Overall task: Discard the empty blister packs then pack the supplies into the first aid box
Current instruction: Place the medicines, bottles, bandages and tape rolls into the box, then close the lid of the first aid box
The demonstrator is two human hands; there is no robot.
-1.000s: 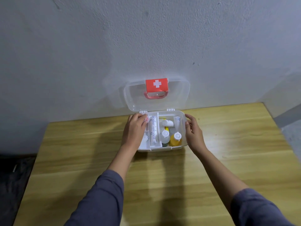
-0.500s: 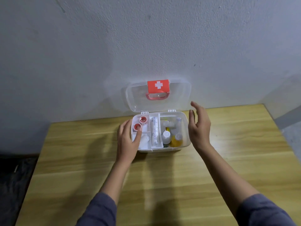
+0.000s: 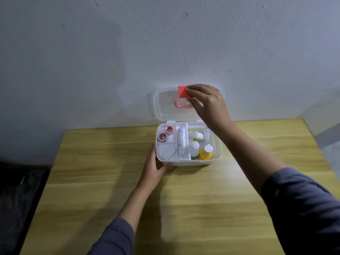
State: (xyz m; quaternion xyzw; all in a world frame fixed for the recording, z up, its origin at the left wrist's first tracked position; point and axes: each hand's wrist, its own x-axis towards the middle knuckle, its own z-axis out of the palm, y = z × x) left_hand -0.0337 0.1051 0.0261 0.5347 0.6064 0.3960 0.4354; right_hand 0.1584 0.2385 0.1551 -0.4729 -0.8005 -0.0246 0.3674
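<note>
The white first aid box (image 3: 218, 144) stands open at the table's far edge, its clear lid (image 3: 163, 107) upright against the wall. Inside lie two red tape rolls (image 3: 165, 133), a long printed tube (image 3: 182, 142), a white bottle (image 3: 194, 148) and a yellow bottle (image 3: 206, 154). My left hand (image 3: 154, 167) grips the box's front left corner, thumb along the front wall. My right hand (image 3: 207, 102) is up at the lid's top, fingers over its red label (image 3: 182, 91) and above the pink handle (image 3: 181, 104). No blister packs are in view.
The wooden table (image 3: 110, 172) reaches from the wall to the near edge of view. A grey wall (image 3: 165, 43) rises right behind the lid. Dark floor with a black bag (image 3: 20, 190) lies off the table's left side.
My right hand rose from the box's right side up to the top of the lid. My left hand slid from over the tape-roll compartment down to the box's front left corner.
</note>
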